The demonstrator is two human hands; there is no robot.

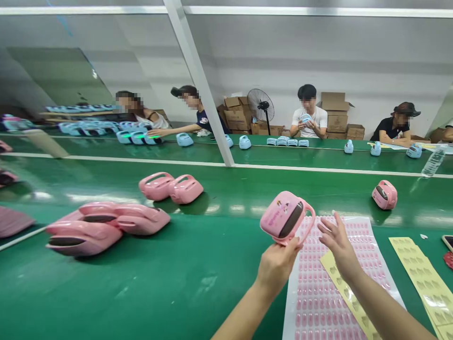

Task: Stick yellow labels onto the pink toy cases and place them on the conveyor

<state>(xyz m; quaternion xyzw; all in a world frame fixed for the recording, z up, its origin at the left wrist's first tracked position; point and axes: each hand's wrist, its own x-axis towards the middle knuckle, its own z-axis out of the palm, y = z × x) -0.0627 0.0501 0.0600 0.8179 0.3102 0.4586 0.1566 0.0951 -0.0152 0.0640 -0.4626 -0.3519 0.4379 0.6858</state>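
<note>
My left hand (278, 267) grips a pink plastic casing with a loop handle (282, 215), holding it up off the green surface. The casing has a dark oval window and a small printed picture on its face. To its right, my right hand (338, 245) is raised with the fingers spread and nothing in them. Below both hands lies a white sheet of pink oval stickers (311, 288). A yellow sticker strip (348, 300) rests across that sheet, partly covered by my right forearm. More yellow strips (421, 274) lie at the right.
Several pink casings (88, 231) sit at the left, with two more (171, 188) farther back and one (385, 194) at the right. A post (201, 80) rises beyond. Across the line, people handle blue casings (138, 137). A clear bottle (433, 162) stands far right.
</note>
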